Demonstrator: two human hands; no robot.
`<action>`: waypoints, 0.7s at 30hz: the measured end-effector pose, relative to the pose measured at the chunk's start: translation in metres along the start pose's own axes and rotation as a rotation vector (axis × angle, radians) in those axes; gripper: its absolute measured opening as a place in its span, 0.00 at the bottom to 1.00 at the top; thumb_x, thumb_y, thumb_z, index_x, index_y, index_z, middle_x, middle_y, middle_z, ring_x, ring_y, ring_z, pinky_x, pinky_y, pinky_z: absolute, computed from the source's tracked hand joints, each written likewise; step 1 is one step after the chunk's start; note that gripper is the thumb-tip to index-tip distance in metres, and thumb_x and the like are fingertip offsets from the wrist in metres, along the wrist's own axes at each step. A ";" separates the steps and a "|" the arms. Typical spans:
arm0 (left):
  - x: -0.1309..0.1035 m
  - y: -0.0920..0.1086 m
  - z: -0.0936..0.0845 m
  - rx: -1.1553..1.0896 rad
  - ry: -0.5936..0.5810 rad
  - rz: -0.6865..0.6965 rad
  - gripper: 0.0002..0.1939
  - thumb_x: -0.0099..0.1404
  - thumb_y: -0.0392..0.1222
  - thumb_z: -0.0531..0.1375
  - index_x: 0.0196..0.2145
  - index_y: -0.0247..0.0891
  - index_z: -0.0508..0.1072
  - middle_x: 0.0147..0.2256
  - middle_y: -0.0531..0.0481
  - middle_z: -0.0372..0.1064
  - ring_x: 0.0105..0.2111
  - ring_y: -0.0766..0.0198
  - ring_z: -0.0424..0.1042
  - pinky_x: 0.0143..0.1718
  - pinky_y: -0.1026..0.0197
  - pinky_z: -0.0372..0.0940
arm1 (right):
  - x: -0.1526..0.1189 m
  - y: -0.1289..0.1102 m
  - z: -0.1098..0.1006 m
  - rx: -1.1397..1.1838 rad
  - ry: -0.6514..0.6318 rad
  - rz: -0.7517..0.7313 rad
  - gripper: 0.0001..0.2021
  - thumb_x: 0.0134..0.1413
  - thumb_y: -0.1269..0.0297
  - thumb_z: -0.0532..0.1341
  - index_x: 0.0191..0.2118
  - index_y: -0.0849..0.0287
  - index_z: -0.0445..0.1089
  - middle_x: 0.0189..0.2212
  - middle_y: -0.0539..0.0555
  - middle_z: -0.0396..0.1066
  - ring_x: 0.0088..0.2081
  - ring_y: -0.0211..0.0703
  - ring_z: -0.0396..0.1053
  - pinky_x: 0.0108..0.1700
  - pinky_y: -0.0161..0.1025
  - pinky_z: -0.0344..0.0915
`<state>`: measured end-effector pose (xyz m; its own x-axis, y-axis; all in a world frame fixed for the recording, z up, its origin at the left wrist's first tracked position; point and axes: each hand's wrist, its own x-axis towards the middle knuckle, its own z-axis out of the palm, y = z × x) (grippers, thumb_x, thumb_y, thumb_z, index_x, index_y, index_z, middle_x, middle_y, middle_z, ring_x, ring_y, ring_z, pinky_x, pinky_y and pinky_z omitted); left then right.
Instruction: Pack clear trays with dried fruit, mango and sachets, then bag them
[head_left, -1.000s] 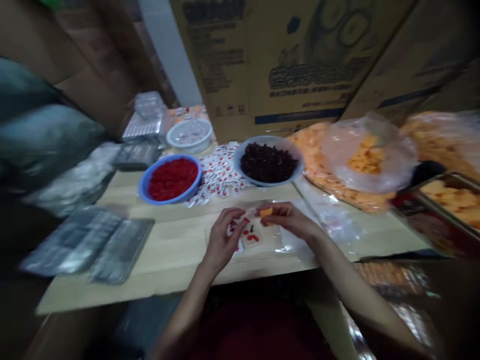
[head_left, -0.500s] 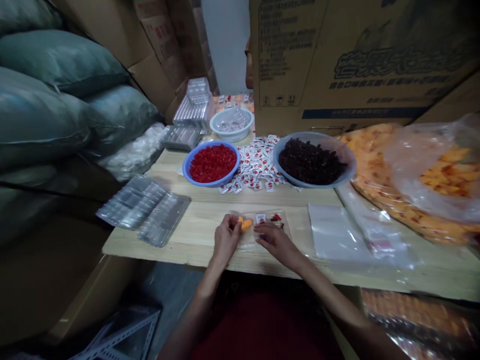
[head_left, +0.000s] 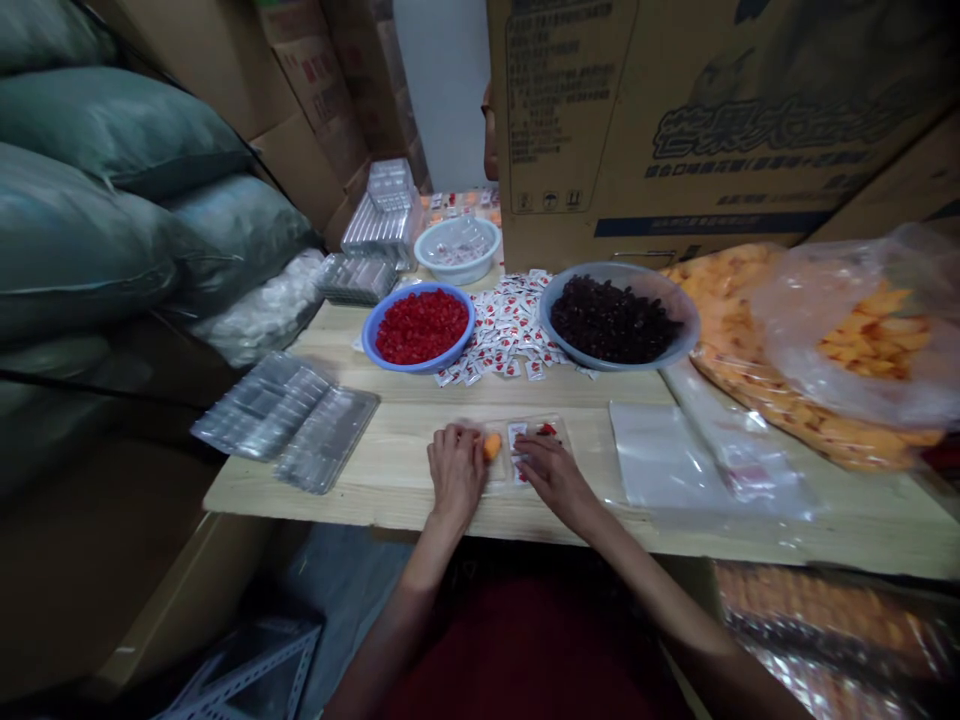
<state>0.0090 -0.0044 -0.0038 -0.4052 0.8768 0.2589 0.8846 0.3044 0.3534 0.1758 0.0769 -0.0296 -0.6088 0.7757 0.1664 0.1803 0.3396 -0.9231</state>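
Observation:
A clear plastic tray (head_left: 564, 432) with compartments lies on the table before me. My left hand (head_left: 457, 470) is over its left part, its curled fingers against an orange piece (head_left: 492, 446), which looks like dried fruit. White-and-red sachets (head_left: 514, 432) lie in the middle of the tray, with small red pieces (head_left: 548, 429) to their right. My right hand (head_left: 553, 476) hovers over or touches this part, fingers stretched out and a little apart. No held thing shows in it. Its fingers partly hide the tray's contents.
Behind the tray stand a blue bowl of red pieces (head_left: 471, 322), a bowl of dark dried fruit (head_left: 694, 335) and a heap of sachets (head_left: 517, 315). Empty clear trays (head_left: 326, 440) lie left; plastic bags (head_left: 652, 455) and bagged orange fruit (head_left: 750, 390) lie right. A large carton (head_left: 555, 230) stands behind.
My left hand has turned over and lowered the orange pieces to the tray's left part; less orange shows now. My right hand has shifted slightly, uncovering more of the sachets. The view has shifted a little.

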 end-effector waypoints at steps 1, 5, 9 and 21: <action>-0.003 0.008 -0.004 -0.071 0.029 0.042 0.14 0.72 0.41 0.52 0.47 0.39 0.75 0.45 0.41 0.70 0.48 0.51 0.66 0.48 0.49 0.62 | 0.001 -0.007 0.000 0.139 0.033 0.083 0.13 0.59 0.56 0.63 0.46 0.57 0.77 0.50 0.61 0.74 0.55 0.54 0.68 0.62 0.56 0.60; -0.012 0.042 0.000 -0.237 -0.106 0.481 0.28 0.72 0.44 0.52 0.67 0.41 0.56 0.64 0.41 0.58 0.65 0.52 0.54 0.64 0.46 0.51 | 0.000 -0.034 0.000 0.920 0.039 0.444 0.27 0.60 0.37 0.54 0.47 0.54 0.75 0.49 0.57 0.75 0.54 0.50 0.71 0.59 0.51 0.64; 0.001 0.044 0.025 -0.072 -0.078 0.469 0.26 0.71 0.43 0.53 0.65 0.43 0.60 0.67 0.42 0.55 0.70 0.44 0.43 0.66 0.34 0.36 | -0.010 -0.041 -0.036 1.074 0.023 0.519 0.26 0.57 0.39 0.60 0.51 0.54 0.74 0.45 0.57 0.77 0.48 0.48 0.74 0.52 0.49 0.69; 0.015 -0.010 -0.004 -0.241 0.097 0.236 0.21 0.69 0.50 0.54 0.57 0.44 0.68 0.59 0.43 0.67 0.57 0.49 0.67 0.59 0.43 0.60 | 0.035 0.035 -0.418 -0.975 0.765 0.549 0.12 0.58 0.60 0.64 0.35 0.67 0.75 0.33 0.63 0.76 0.40 0.53 0.74 0.45 0.47 0.68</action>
<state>-0.0070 0.0046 0.0001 -0.2264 0.8695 0.4390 0.8810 -0.0094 0.4730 0.4839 0.3379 0.0889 0.2389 0.9225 0.3030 0.9230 -0.1188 -0.3661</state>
